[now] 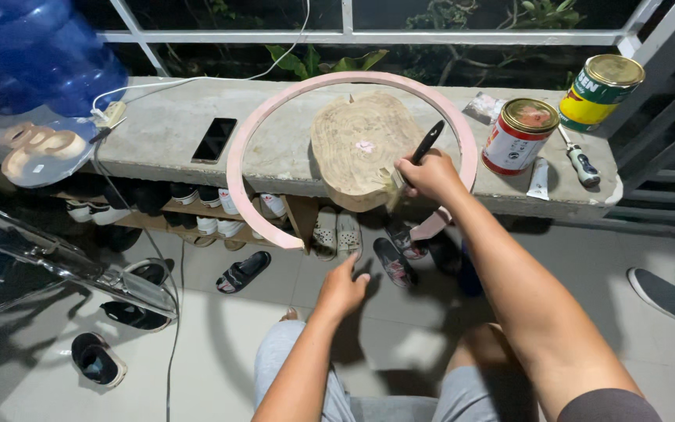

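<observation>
At far left a large translucent blue water bottle stands over the grey concrete tabletop, with a round board bearing pale wooden cut-out shapes just below it. A black flat phone lies face up further right. A pink open ring of flat material curves around a pale round slab of cut wood, which overhangs the tabletop's front edge. The left hand hangs below the slab, fingers loosely spread and holding nothing. The right hand has its fingers closed around a black-handled paintbrush, bristles against the slab's right edge. Right of the ring stands a red-and-white cylindrical tin with a gold lid, then a yellow-and-green tin; between them lie a small white tube and a screwdriver. Shoes line the shelf underneath.
</observation>
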